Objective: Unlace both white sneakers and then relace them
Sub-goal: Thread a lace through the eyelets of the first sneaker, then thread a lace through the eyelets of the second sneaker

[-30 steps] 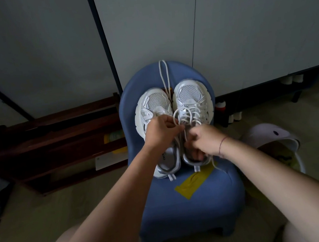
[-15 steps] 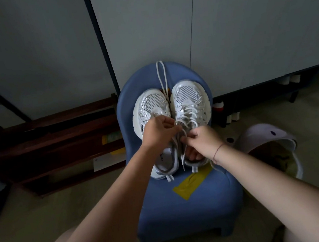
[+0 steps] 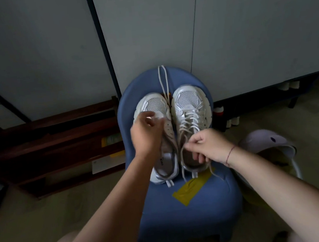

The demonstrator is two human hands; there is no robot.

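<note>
Because both shoes sit side by side on the seat of the blue chair (image 3: 185,217), with their toes pointing at the chair back, the person can reach down to both of them.

The left sneaker (image 3: 153,105) has no lace in its holes that I can see. A loose lace (image 3: 163,80) lies between the two toes and runs up over the chair back. I think it is put there so it does not get mixed up.

The right sneaker (image 3: 189,99) has its lace (image 3: 189,120) crossed through the holes. The right hand (image 3: 209,147) is above the open end of this shoe and pinches the lace between thumb and finger, I think to pull it.

The left hand (image 3: 146,136) is over the tongue of the left sneaker, with fingers curled. It is blurry, so I cannot tell if it holds anything.

The hands are apart, one over each shoe. A strip of yellow tape (image 3: 192,188) is stuck on the seat just in front of the heels.
</note>
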